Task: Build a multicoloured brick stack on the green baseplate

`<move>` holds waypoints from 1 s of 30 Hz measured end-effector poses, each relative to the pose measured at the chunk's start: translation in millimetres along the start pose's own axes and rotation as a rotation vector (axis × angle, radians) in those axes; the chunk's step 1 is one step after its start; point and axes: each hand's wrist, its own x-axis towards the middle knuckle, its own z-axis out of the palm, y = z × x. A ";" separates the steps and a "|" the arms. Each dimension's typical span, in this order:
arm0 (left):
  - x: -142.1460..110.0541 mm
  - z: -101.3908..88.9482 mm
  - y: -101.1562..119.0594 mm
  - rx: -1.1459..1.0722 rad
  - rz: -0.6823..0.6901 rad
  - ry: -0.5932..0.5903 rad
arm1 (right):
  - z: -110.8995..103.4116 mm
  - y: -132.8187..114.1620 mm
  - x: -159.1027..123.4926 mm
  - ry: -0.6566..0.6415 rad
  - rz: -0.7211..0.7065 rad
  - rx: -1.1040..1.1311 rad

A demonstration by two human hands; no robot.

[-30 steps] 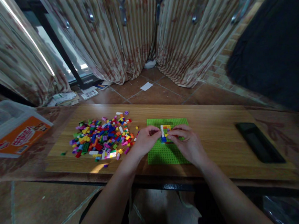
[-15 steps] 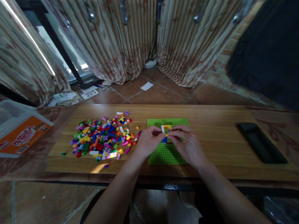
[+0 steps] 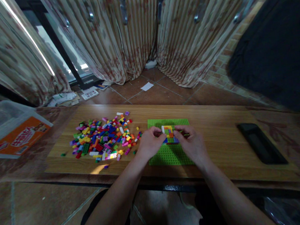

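Observation:
A small block of toy bricks (image 3: 170,133) in yellow, orange, white, blue and other colours stands on the green studded baseplate (image 3: 166,158), towards its far half. My left hand (image 3: 150,142) is closed at the block's left side, thumb and bent fingers gripping that edge. On the opposite side my right hand (image 3: 192,143) is also closed, with thumb and fingertips against the block's right edge. My fingers hide parts of both sides. Whether a loose brick sits in either pinch is too small to make out.
Loose coloured bricks (image 3: 100,139) lie heaped on the left of the wooden board (image 3: 220,148). A clear plastic tub (image 3: 18,128) with an orange label stands at the far left. On the right lies a black tray-like object (image 3: 262,143). Striped curtains (image 3: 123,41) hang behind.
My right hand has drawn back to the right from over the bricks, so more of the block's top shows. The left hand has stayed nearly in place.

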 end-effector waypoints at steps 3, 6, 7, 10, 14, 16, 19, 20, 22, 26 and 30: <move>-0.7 -0.5 2.2 0.004 -0.010 0.006 | 5.4 -0.5 -0.8 0.003 0.021 -0.012; -1.6 -0.9 4.2 0.016 -0.018 0.018 | 9.0 -2.4 -1.3 0.024 0.021 -0.062; -1.9 -1.0 4.7 0.021 -0.019 0.020 | 9.8 -3.0 -1.4 0.028 0.021 -0.072; -2.2 -0.8 5.9 0.037 -0.024 0.022 | 12.2 -3.9 -2.1 0.023 0.020 -0.070; -2.5 0.9 8.6 0.061 -0.039 0.040 | 16.4 -5.0 -2.8 0.025 0.018 -0.046; -2.9 2.2 10.6 0.073 -0.053 0.053 | 17.7 -5.6 -2.4 0.029 0.016 -0.048; -4.2 3.9 12.2 0.082 -0.062 0.062 | 17.9 -4.8 -1.8 0.031 0.023 -0.051; -4.7 4.2 11.8 0.080 -0.059 0.062 | 17.6 -4.0 -1.9 0.032 0.028 -0.046; -5.7 4.3 9.2 0.063 -0.039 0.064 | 16.3 -2.0 -2.5 0.027 0.038 -0.009; -6.0 2.4 0.9 -0.009 0.040 0.042 | 10.0 -0.1 -1.1 0.125 0.037 0.129; -0.5 -4.0 -2.9 -0.050 0.101 0.052 | -0.6 -0.6 6.2 0.320 0.027 0.202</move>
